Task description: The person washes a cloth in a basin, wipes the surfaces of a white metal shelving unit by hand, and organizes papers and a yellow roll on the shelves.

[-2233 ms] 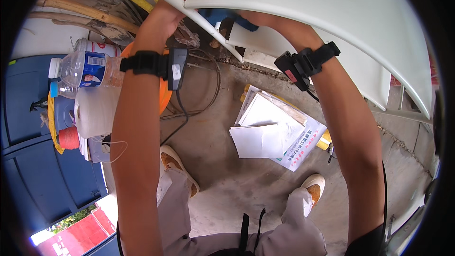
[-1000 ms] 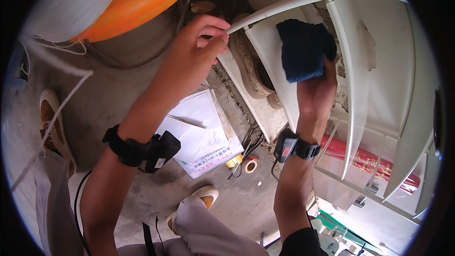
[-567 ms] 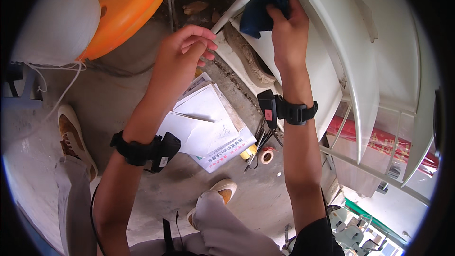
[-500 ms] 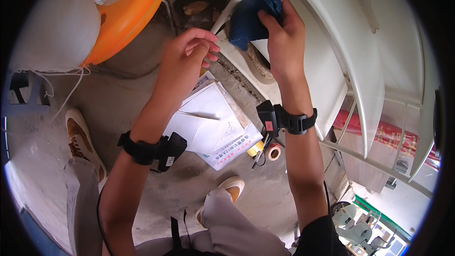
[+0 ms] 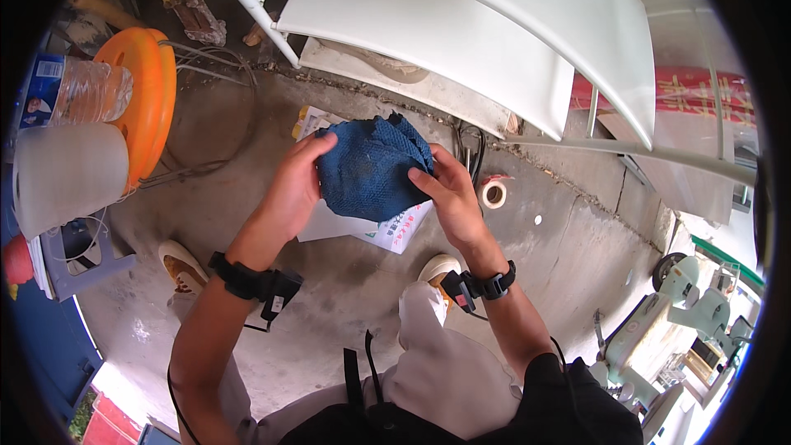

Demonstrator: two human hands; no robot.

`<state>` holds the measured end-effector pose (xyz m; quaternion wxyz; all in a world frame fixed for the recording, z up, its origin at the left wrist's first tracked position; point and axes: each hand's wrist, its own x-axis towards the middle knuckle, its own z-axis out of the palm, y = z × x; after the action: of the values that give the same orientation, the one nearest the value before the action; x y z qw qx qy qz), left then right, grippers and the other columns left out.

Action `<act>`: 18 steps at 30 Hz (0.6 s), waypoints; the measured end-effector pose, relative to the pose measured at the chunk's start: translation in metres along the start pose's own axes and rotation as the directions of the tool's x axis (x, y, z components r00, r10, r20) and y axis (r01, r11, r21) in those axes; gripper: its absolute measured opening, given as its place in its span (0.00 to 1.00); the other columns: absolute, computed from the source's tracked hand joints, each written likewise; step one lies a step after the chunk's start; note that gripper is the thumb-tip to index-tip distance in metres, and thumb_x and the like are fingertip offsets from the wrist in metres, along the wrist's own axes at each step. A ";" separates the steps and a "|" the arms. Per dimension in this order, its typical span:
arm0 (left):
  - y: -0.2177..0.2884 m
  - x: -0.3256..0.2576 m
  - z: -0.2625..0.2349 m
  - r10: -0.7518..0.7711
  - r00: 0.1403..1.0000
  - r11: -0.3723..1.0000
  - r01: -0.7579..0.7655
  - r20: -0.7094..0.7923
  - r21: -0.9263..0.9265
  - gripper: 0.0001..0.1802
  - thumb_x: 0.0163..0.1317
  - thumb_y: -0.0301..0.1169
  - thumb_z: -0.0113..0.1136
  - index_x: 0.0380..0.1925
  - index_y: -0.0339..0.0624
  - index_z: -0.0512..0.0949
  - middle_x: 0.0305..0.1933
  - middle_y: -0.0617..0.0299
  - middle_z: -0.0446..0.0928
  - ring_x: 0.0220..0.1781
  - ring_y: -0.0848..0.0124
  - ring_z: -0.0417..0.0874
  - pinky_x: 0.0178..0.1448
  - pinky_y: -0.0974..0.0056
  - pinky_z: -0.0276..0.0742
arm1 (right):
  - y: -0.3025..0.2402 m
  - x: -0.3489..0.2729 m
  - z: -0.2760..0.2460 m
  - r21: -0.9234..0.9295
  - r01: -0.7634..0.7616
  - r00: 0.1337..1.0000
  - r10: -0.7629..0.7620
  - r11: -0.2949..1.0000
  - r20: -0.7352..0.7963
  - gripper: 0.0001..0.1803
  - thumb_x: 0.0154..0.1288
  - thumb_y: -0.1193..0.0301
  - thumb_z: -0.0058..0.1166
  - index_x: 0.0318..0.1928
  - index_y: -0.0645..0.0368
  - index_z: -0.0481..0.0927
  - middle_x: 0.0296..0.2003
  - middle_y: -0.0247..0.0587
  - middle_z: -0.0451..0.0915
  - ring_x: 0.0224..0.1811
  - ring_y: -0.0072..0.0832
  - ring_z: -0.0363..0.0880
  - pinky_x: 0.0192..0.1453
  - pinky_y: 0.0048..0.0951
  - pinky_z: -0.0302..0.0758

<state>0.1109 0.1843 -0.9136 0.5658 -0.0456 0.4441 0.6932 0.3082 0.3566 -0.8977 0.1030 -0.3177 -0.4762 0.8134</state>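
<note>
A crumpled blue cloth [image 5: 368,166] with a coarse weave is stretched between my two hands, in the middle of the view above the floor. My left hand [image 5: 295,185] grips its left edge, thumb on top. On the right side my right hand [image 5: 453,194] pinches the cloth between thumb and fingers. The fingers under the cloth are partly hidden. Below it, papers [image 5: 395,231] lie on the concrete floor, mostly covered by the cloth and hands.
A white shelf rack [image 5: 437,41] stands ahead and to the right. At left are an orange round object [image 5: 140,99], a plastic bottle [image 5: 82,91] and a grey stool [image 5: 82,259]. A tape roll [image 5: 493,193] lies on the floor. Machines [image 5: 651,321] stand lower right.
The blue cloth has come away from the white rack, back toward me, and my left hand now holds it too. The view has shifted, showing more floor and the rack farther off.
</note>
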 end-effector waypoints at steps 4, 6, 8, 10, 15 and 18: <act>-0.007 -0.007 0.019 -0.020 0.994 0.938 -0.019 0.111 0.347 0.32 0.73 0.26 0.64 0.76 0.38 0.71 0.65 0.59 0.82 0.67 0.69 0.83 0.71 0.60 0.79 | 0.004 -0.034 -0.047 0.047 -0.248 0.967 0.244 0.968 0.073 0.22 0.82 0.70 0.64 0.68 0.68 0.81 0.57 0.40 0.90 0.57 0.23 0.88 0.66 0.29 0.83; -0.001 -0.011 0.036 -0.036 0.985 0.888 -0.047 0.170 0.458 0.36 0.69 0.21 0.68 0.76 0.38 0.70 0.62 0.60 0.82 0.63 0.70 0.84 0.68 0.63 0.80 | 0.006 -0.047 -0.058 0.155 -0.313 0.948 0.298 0.937 0.110 0.25 0.82 0.68 0.65 0.71 0.69 0.80 0.59 0.42 0.90 0.59 0.26 0.89 0.68 0.31 0.84; 0.001 -0.015 0.046 -0.063 0.978 0.874 -0.043 0.201 0.483 0.34 0.71 0.22 0.68 0.76 0.37 0.70 0.63 0.59 0.82 0.64 0.69 0.84 0.69 0.61 0.80 | 0.000 -0.054 -0.057 0.269 -0.340 0.939 0.311 0.901 0.145 0.28 0.82 0.68 0.65 0.74 0.68 0.77 0.62 0.43 0.89 0.62 0.28 0.89 0.70 0.32 0.84; 0.001 -0.013 0.052 -0.079 0.962 0.861 -0.066 0.261 0.504 0.33 0.73 0.24 0.67 0.76 0.36 0.71 0.65 0.58 0.82 0.66 0.68 0.84 0.70 0.59 0.81 | -0.004 -0.047 -0.059 0.251 -0.245 0.968 0.222 0.937 0.117 0.28 0.82 0.71 0.63 0.76 0.65 0.75 0.65 0.44 0.87 0.64 0.29 0.88 0.70 0.33 0.84; -0.012 -0.009 0.063 -0.169 0.958 0.926 0.074 0.233 0.370 0.29 0.77 0.28 0.64 0.75 0.33 0.72 0.71 0.54 0.81 0.72 0.65 0.83 0.75 0.54 0.80 | -0.013 -0.037 -0.067 0.214 0.023 0.999 -0.029 0.977 0.023 0.25 0.84 0.77 0.58 0.76 0.62 0.75 0.63 0.42 0.88 0.61 0.28 0.89 0.67 0.31 0.86; -0.033 -0.006 0.055 -0.266 0.919 0.945 0.190 0.290 0.267 0.31 0.78 0.28 0.63 0.77 0.33 0.70 0.73 0.51 0.81 0.73 0.62 0.83 0.78 0.52 0.79 | -0.013 -0.040 -0.072 0.240 0.034 0.999 -0.040 0.970 0.020 0.23 0.84 0.77 0.58 0.75 0.62 0.77 0.61 0.41 0.89 0.60 0.26 0.89 0.66 0.30 0.86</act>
<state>0.1641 0.2155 -0.8952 0.7093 0.0832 0.4156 0.5632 0.3825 0.3956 -0.8951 0.1497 -0.2839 -0.3815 0.8669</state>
